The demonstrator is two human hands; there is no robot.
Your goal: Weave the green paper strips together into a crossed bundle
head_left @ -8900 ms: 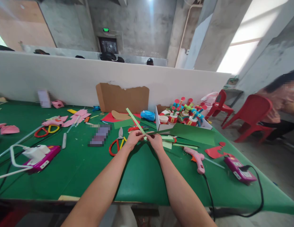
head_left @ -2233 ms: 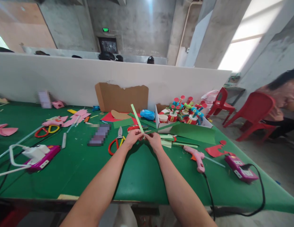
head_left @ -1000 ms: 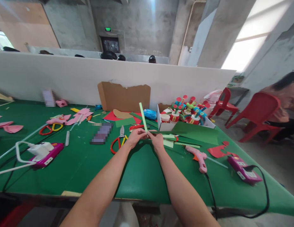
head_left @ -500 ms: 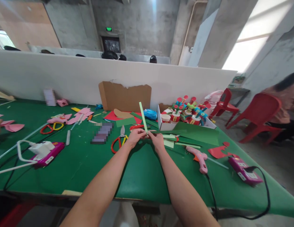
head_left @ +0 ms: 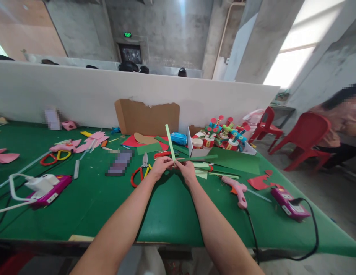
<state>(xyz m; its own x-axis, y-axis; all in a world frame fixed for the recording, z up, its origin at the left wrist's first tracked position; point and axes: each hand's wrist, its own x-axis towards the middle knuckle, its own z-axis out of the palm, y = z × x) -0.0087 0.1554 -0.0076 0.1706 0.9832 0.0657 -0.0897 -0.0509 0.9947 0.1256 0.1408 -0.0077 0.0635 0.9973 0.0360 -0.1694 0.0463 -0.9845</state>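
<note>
Head view: From a distance, I look down on two bare hands above a green table (head_left: pixel 178 217).
Pale green strip (head_left: pixel 170 142): Paper rises from the fingertips at mid-frame, leaning slightly left.
Left hand (head_left: pixel 163 166): I see a narrow pinch holding the strip's lower end.
Right hand (head_left: pixel 187 170): Fingertips close on the same end, meeting the left's.
Dark green strip (head_left: pixel 208 157): It extends right from beside the right hand; I cannot tell whether it is gripped.
Scissors (head_left: pixel 142 173): Red-and-yellow handled, they lie just left of the left hand.
Glue gun (head_left: pixel 238 192): Pink, it rests at lower right of center.
White box (head_left: pixel 199 153): Colorful figures (head_left: pixel 212 130) crowd it, right of center.
Red chair (head_left: pixel 306 131): A person (head_left: pixel 328 124) sits there, far right.
</note>
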